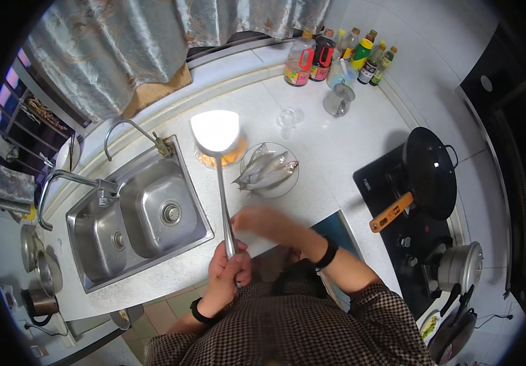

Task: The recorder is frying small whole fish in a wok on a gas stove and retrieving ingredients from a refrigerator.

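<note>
My left hand (229, 271) is closed around the handle of a metal wok spatula (221, 192), whose broad blade points away from me and glares white. Beside the handle, my right hand (263, 224) is blurred; its fingers are near the shaft, and whether they touch it cannot be told. Beyond that hand, several whole silvery fish (270, 171) lie on a round plate (286, 190). Partly hidden under the spatula blade is a dish with something orange (233, 156).
A double steel sink (153, 215) is at the left. On the right, a black wok (430, 174) with a wooden handle sits on the gas hob (384, 183), near a lidded pot (462, 267). Bottles (300, 61), a glass jar (337, 99) and clear items (289, 120) stand at the back.
</note>
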{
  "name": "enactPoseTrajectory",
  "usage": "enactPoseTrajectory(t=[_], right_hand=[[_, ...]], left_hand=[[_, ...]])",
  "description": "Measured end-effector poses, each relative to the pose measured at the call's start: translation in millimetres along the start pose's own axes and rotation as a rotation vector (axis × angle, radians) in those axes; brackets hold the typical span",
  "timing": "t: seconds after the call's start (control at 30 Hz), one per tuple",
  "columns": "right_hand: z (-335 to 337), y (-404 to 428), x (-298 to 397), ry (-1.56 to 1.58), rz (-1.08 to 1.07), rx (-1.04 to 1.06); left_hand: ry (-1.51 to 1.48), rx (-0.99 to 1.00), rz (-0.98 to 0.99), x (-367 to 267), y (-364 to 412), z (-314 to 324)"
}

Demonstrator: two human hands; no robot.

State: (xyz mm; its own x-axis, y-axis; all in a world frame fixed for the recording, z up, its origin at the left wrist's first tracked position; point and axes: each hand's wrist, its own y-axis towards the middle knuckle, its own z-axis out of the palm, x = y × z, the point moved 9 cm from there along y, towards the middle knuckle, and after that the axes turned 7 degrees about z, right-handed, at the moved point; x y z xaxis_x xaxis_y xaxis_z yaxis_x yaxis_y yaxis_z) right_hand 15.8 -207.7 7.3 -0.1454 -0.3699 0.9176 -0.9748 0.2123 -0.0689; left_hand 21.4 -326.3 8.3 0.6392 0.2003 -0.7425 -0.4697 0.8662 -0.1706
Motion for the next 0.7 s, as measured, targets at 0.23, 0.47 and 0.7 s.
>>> enactPoseTrajectory(t=[0.23, 0.47, 0.7], right_hand=[[-132.8, 5.0, -123.8, -0.779, 0.325, -0.741], [-128.8, 21.6, -141.6, -0.98, 0.472, -0.593], [-129.8, -1.2, -149.8, -1.04, 0.444, -0.545]], left_hand=[[0.172, -0.107, 0.008, -11.3, -25.3, -36.7], [0.215, -0.192, 0.113, -35.2, -34.2, -62.0], [0.186, -0.217, 0.047, -30.8, -22.9, -70.3]])
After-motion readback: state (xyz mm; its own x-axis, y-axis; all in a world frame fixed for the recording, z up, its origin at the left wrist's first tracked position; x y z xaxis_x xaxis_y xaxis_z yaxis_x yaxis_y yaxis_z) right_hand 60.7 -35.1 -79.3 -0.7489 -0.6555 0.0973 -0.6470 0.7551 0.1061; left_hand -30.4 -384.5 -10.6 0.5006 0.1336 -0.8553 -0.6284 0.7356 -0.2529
